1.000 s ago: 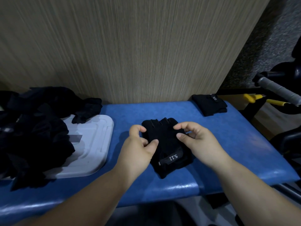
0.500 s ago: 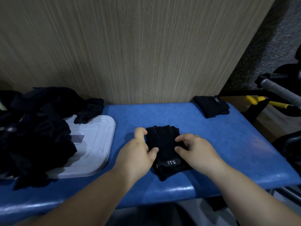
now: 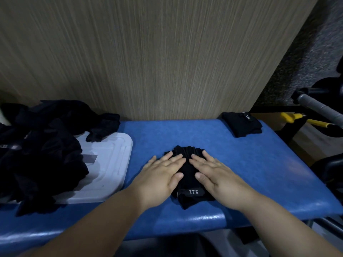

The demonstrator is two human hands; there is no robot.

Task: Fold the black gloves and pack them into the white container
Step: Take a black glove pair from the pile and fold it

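While both palms lie flat on it, the black glove [image 3: 187,153] sits at the centre of the blue tabletop [image 3: 250,164], its cuff label toward the lower edge of the frame. The left hand [image 3: 163,175] and right hand [image 3: 220,175] are spread open, fingers straight and angled in toward each other. They grip nothing and only press down. That looks like a flattening press to make the fold hold before the glove is lifted.

A second folded glove [image 3: 241,124] lies at the upper right corner of the tabletop, well apart from the hands and probably parked there as finished. The white container [image 3: 109,164] is at centre left. Only a flat, lid-like face of it shows, and a heap of black gloves [image 3: 37,145] spills over its left part, so I cannot tell where its opening is.

Bare blue surface runs between the pressed glove and the container's right rim, so a slide or carry to the left looks unobstructed. The near edge of the tabletop is close under the glove's cuff, so a pull toward the bottom of the frame could tip the glove off. A wood-grain panel [image 3: 148,62] closes the far side.
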